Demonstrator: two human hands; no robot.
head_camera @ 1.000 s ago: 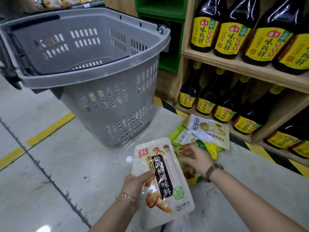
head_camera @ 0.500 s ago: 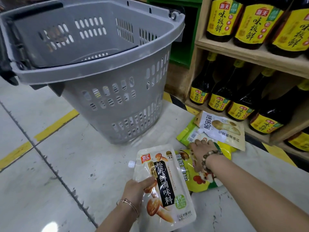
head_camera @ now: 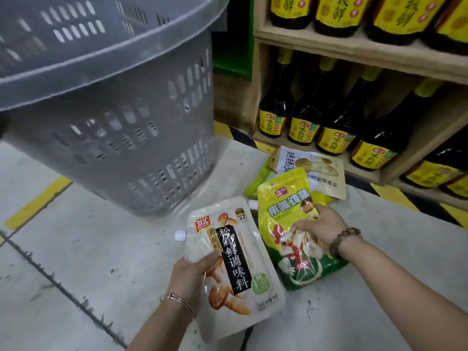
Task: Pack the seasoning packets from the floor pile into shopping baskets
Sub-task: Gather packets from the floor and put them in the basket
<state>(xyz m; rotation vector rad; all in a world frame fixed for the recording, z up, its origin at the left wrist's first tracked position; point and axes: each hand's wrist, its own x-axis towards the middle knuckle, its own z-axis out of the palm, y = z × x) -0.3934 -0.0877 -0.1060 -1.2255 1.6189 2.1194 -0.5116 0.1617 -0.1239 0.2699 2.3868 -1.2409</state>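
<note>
Grey shop floor (head_camera: 76,249), grey basket (head_camera: 114,138) near. My left hand (head_camera: 190,277) grips a white spouted packet (head_camera: 233,262); my right hand's (head_camera: 319,225) fingers pinch a yellow chicken packet (head_camera: 286,214).

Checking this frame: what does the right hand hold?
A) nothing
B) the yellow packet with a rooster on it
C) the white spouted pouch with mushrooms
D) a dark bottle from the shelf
B: the right hand grips the yellow rooster packet at its edge, lifting it off the pile, while the white mushroom pouch is in the left hand.
</note>
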